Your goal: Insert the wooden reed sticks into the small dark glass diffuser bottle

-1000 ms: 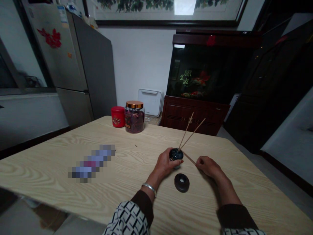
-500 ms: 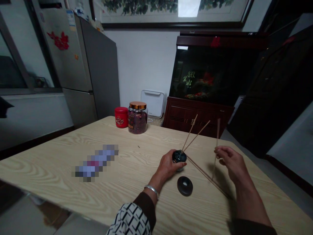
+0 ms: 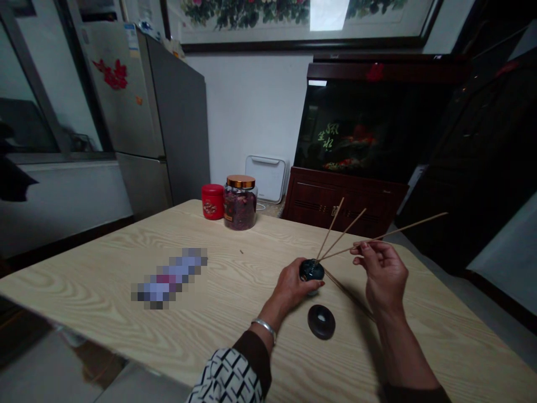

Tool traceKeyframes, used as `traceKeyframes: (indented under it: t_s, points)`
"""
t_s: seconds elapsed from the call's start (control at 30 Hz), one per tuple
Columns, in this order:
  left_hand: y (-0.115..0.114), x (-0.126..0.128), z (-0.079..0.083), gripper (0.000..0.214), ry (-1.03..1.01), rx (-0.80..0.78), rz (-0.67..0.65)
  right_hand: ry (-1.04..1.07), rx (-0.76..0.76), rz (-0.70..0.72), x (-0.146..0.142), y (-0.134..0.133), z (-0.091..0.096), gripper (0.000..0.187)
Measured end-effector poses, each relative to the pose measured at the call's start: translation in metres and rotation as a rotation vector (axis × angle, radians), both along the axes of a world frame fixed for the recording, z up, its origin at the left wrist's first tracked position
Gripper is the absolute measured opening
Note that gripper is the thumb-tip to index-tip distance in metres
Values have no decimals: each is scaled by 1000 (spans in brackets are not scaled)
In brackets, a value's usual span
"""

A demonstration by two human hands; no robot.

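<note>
My left hand [image 3: 293, 285] is wrapped round a small dark round holder [image 3: 311, 270] standing on the wooden table [image 3: 104, 280]. Two thin sticks [image 3: 335, 229] stand slanted in the holder. My right hand [image 3: 381, 268] pinches a third thin stick [image 3: 403, 229] between thumb and fingers; its near end points at the holder's top and the far end slants up to the right. One more stick [image 3: 348, 294] lies flat on the table right of the holder. A dark round lid [image 3: 321, 321] lies in front of the holder.
A glass jar with a copper lid [image 3: 240, 202] and a red tin [image 3: 212, 201] stand at the table's far edge. A blurred-out flat object [image 3: 168, 278] lies mid-table. Behind are a grey fridge [image 3: 146, 112], a white box [image 3: 267, 178] and a fish tank on a dark cabinet [image 3: 356, 140].
My right hand picked a stick up off the table, raised it upright, then turned it so its near end points at the holder. The left hand stayed on the holder.
</note>
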State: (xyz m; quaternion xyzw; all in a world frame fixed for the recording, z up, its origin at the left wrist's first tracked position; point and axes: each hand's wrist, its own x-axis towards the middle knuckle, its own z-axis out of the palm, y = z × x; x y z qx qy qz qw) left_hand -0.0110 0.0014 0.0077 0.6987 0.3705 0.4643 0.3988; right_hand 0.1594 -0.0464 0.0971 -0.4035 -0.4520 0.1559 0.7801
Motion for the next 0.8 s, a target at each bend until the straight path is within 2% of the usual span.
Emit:
traceKeyframes:
  t_s: [0.1,0.2,0.33,0.4,0.5,0.57,0.7,0.8]
  points:
    - [1,0,0,54,-2,0,4,-129,-36,-27,-5,2,-3,21]
    - [1,1,-1,55,-4,-3,10,-225,-98,26,-13,7,-10,23]
    - [0,0,0,53,5,3,8,-409,-299,88,-16,13,-19,30]
    - [0,-1,0,52,12,7,6,-475,-360,55,-6,12,-22,33]
    - [-1,-1,1,55,9,-7,6,-591,-438,-71,23,9,-27,31]
    - [-1,-1,2,54,-1,-12,-1,-778,-596,-130,45,7,-34,23]
    - [0,-1,1,54,-17,-12,-13,-1140,-1001,-82,71,6,-55,11]
    - [1,-1,-1,55,-14,-8,-10,-1213,-1122,-92,72,8,-65,11]
